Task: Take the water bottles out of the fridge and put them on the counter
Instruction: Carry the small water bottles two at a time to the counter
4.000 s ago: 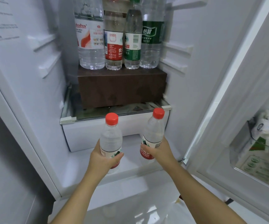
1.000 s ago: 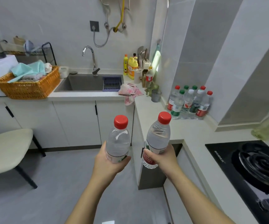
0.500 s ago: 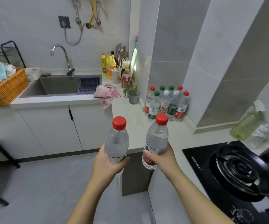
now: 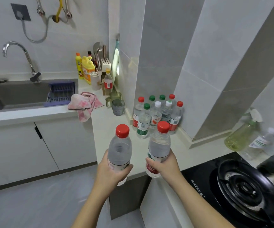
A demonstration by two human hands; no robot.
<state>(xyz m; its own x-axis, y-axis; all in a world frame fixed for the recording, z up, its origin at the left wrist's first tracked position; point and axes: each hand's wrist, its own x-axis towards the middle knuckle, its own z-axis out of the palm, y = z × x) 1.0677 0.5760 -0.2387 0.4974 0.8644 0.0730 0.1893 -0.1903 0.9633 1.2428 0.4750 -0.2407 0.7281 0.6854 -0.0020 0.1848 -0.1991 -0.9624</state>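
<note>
My left hand (image 4: pixel 112 171) grips a clear water bottle with a red cap (image 4: pixel 119 148) around its lower half. In my right hand (image 4: pixel 165 167) is a second red-capped water bottle (image 4: pixel 159 145) with a red label, held upright. Both bottles hang in the air at the near edge of the pale counter (image 4: pixel 111 122). Farther back, against the tiled wall, stands a cluster of several water bottles (image 4: pixel 157 115) with red, green and white caps. The fridge is out of sight.
A black gas stove (image 4: pixel 241 186) fills the counter to the right, with an oil bottle (image 4: pixel 239 137) behind it. A grey cup (image 4: pixel 118 106), pink cloth (image 4: pixel 85 104), detergent bottles (image 4: pixel 86 69) and the sink (image 4: pixel 21 94) lie to the left.
I have turned from the fridge to the kitchen and come closer to the counter corner. Both hands still carry their bottles, now over the counter's near edge.
</note>
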